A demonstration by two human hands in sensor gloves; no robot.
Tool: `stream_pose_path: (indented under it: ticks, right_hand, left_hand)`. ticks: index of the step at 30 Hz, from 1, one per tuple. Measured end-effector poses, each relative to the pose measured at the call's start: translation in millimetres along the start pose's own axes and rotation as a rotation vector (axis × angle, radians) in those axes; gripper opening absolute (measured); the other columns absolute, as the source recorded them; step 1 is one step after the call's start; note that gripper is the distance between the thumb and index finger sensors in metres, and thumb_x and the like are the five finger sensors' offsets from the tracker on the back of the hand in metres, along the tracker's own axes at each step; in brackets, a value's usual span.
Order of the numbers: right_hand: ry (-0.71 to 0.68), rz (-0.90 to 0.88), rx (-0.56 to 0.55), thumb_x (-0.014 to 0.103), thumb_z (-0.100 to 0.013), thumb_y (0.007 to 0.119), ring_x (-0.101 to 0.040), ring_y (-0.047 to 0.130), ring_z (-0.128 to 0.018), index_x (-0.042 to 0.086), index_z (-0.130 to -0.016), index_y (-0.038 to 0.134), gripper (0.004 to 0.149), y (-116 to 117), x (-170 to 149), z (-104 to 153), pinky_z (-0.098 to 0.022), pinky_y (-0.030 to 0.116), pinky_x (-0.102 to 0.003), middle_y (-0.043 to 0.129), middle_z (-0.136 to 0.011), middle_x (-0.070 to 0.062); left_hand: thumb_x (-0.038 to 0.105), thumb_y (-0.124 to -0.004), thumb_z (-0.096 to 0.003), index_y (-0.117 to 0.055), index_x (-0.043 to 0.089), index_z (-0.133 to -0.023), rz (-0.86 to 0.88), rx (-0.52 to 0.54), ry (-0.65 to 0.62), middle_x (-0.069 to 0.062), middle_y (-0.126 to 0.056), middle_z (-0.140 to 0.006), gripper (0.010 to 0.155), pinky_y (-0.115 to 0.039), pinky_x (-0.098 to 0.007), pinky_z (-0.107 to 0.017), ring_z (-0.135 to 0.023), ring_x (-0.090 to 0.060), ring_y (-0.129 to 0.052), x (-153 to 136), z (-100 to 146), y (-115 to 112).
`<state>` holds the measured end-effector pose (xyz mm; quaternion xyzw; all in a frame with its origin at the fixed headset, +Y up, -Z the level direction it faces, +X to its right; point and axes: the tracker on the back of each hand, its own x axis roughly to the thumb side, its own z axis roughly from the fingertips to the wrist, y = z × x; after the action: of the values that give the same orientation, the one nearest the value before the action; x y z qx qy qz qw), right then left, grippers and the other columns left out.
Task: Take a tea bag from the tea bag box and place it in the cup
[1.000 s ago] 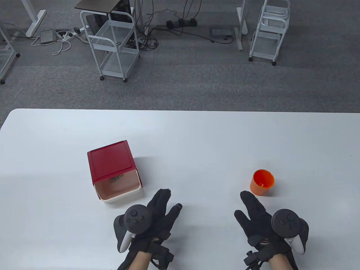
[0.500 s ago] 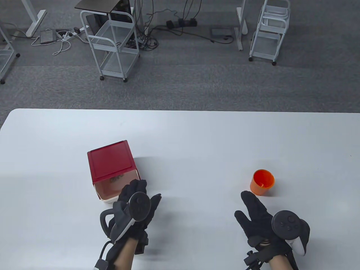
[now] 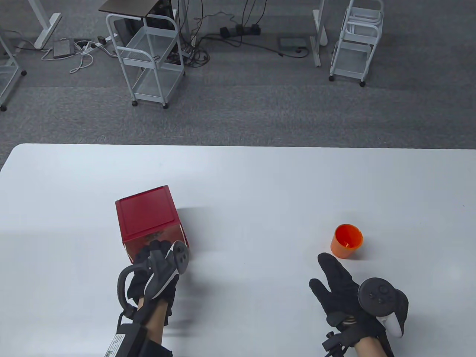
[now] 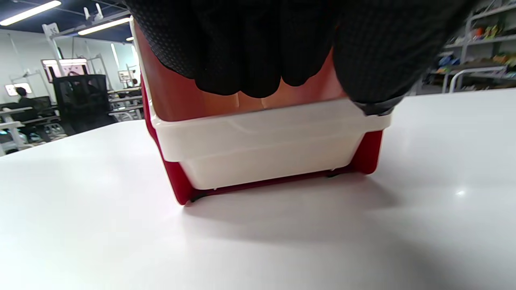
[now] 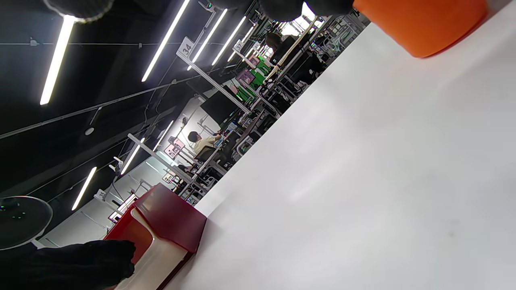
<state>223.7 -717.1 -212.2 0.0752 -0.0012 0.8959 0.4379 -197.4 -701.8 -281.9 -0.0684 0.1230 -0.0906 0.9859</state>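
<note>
The tea bag box (image 3: 146, 212) is red with a white tilt-out front bin (image 4: 262, 137) and stands left of centre. My left hand (image 3: 154, 248) reaches into the bin's opening from the front. In the left wrist view its fingertips (image 4: 258, 82) hang just inside above the white rim, and the thumb (image 4: 373, 76) lies at the rim's right corner. No tea bag shows in the fingers. A small dark-printed item (image 3: 156, 235) shows inside, just beyond them. The orange cup (image 3: 346, 240) stands upright at the right. My right hand (image 3: 333, 277) rests flat and empty just before the cup.
The white table (image 3: 260, 178) spreads wide between box and cup. White wire carts (image 3: 150, 55) and cables stand on the floor beyond the far edge. In the right wrist view the cup (image 5: 419, 24) is at top right and the box (image 5: 169, 217) at bottom left.
My left hand moved from the table's front middle leftward and forward to the box, turned on its side, and its fingers went into the bin opening. The right hand stayed put.
</note>
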Motion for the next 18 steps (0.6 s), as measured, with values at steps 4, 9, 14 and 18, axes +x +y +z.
stream_pose_path:
  ticks: [4,9,14,18]
  right_hand:
    - [0.005,0.001,-0.002,0.064,-0.047,0.064,-0.056,0.045,-0.097,0.013,-0.104,0.042,0.080,0,0,0,-0.069,0.035,-0.069,0.043,-0.111,-0.024]
    - [0.010,0.004,-0.005,0.064,-0.047,0.064,-0.056,0.045,-0.098,0.013,-0.104,0.042,0.080,-1,-1,0,-0.069,0.035,-0.069,0.043,-0.111,-0.024]
    - [0.013,0.004,-0.004,0.064,-0.047,0.064,-0.056,0.045,-0.097,0.013,-0.105,0.042,0.080,-2,-1,-1,-0.069,0.035,-0.069,0.043,-0.111,-0.024]
    - [0.015,0.004,-0.004,0.064,-0.047,0.064,-0.056,0.046,-0.097,0.013,-0.104,0.042,0.080,-2,-1,-1,-0.069,0.035,-0.069,0.043,-0.111,-0.025]
  left_hand:
    - [0.047,-0.082,-0.0460,-0.074,0.037,-0.098,-0.033,-0.026,-0.005,0.006,-0.081,-0.109,0.053,-0.074,-0.034,-0.077,-0.098,-0.021,-0.085,5,-7,-9]
    - [0.040,-0.081,-0.0477,-0.074,0.040,-0.096,-0.067,-0.009,0.032,0.009,-0.085,-0.105,0.049,-0.076,-0.032,-0.076,-0.096,-0.018,-0.087,7,-11,-18]
    - [0.038,-0.081,-0.0465,-0.076,0.041,-0.094,-0.078,0.021,0.005,0.010,-0.087,-0.102,0.048,-0.078,-0.031,-0.074,-0.093,-0.017,-0.090,6,-11,-19]
    - [0.037,-0.081,-0.0452,-0.077,0.041,-0.093,-0.067,0.032,-0.005,0.010,-0.089,-0.101,0.048,-0.078,-0.031,-0.073,-0.091,-0.016,-0.091,5,-9,-20]
